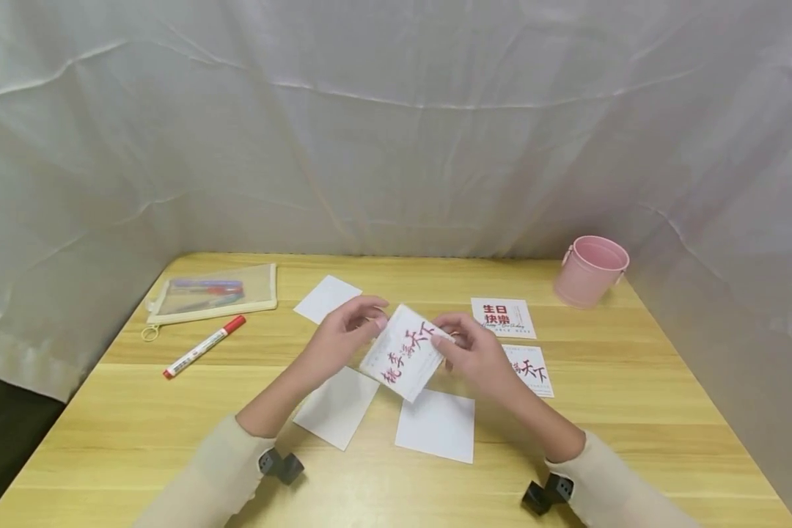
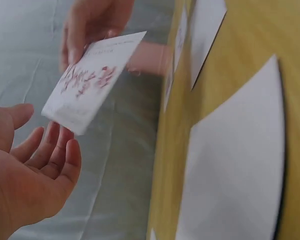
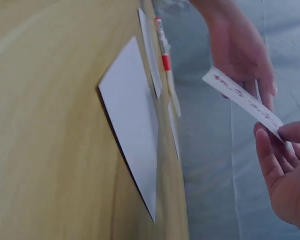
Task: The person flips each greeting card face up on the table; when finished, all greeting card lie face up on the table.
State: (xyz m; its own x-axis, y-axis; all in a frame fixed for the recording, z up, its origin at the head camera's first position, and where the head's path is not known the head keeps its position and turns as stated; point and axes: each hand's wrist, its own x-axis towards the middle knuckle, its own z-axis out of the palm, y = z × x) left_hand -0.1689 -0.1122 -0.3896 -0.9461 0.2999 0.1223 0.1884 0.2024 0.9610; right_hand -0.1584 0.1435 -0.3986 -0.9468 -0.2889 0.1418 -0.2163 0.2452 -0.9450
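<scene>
My right hand (image 1: pixel 480 359) pinches a white square card (image 1: pixel 405 356) by its right edge, thumb on top and fingers beneath. Red brush-style Chinese characters run across the card, which is held tilted above the table. At the card's other side is my left hand (image 1: pixel 345 336), its thumb apart from the loosely bent fingers. In the left wrist view, the fingers (image 2: pixel 70 160) lie close under the card's near corner; whether they touch it I cannot tell. Two blank white cards, one on the left (image 1: pixel 339 407) and one on the right (image 1: pixel 435 427), lie below the hands.
Two printed cards with red characters, an upper one (image 1: pixel 504 317) and a lower one (image 1: pixel 536 372), lie right. Another blank card (image 1: pixel 327 298) is behind my left hand. A red-capped marker (image 1: pixel 204 347) and a mesh pen pouch (image 1: pixel 257 290) lie left. A pink bucket (image 1: pixel 584 282) stands back right.
</scene>
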